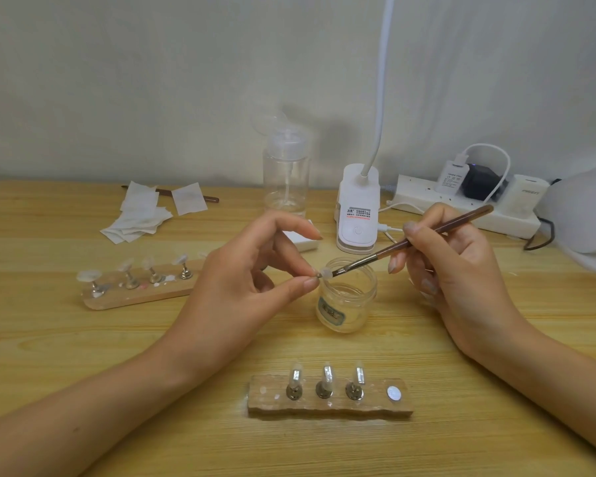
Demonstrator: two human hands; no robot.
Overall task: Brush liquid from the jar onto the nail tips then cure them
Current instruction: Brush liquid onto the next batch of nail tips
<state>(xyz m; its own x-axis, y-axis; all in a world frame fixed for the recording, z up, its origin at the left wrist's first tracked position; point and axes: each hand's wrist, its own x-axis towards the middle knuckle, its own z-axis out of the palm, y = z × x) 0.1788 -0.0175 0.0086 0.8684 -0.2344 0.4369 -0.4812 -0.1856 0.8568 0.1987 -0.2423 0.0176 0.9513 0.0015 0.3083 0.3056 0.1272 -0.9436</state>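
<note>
My left hand [248,287] pinches a small clear nail tip on its stand [324,273] between thumb and forefinger, just over the rim of the open glass jar [347,297]. My right hand [461,277] grips a brown brush [410,241], and its bristles touch the nail tip. In front of me a wooden holder [331,402] carries three nail tips on metal stands and one bare magnet at its right end. A second wooden holder [138,290] with several nail tips lies at the left.
A clear pump bottle [285,173] and a white clip lamp [358,208] stand behind the jar. Paper wipes [141,215] lie at the back left. A power strip [461,204] with plugs runs along the back right, beside a white curing lamp [585,218].
</note>
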